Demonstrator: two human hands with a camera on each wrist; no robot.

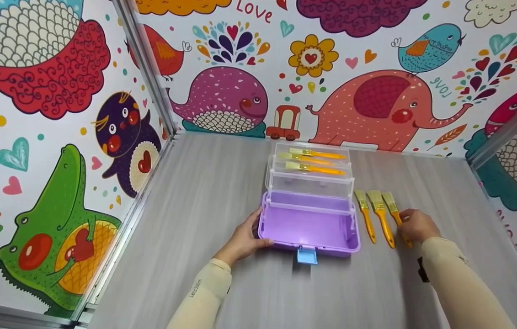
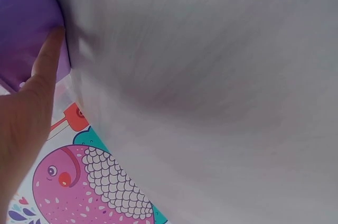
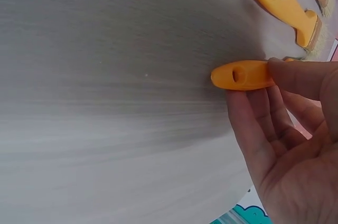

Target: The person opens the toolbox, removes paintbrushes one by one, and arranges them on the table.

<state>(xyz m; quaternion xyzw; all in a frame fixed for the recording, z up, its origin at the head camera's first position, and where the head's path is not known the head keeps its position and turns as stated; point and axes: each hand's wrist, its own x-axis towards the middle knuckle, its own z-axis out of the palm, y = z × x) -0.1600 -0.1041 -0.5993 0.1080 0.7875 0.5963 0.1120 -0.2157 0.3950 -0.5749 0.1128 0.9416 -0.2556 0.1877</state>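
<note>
Right hand (image 1: 416,226) pinches the handle of the outermost paintbrush (image 3: 243,75), farthest right of the purple box (image 1: 308,226), lying on the tabletop (image 1: 203,192). Grip narrow, thumb over, fingers under. Left hand (image 1: 244,237) rests open-fingered against the box's left wall. Two more brushes (image 1: 379,214) lie between; I'd lift straight up, clear of the neighbours, box kept braced.

purple box (image 1: 308,226), orange-handled brushes (image 1: 379,214), grey wood-grain table (image 1: 212,192)
</note>
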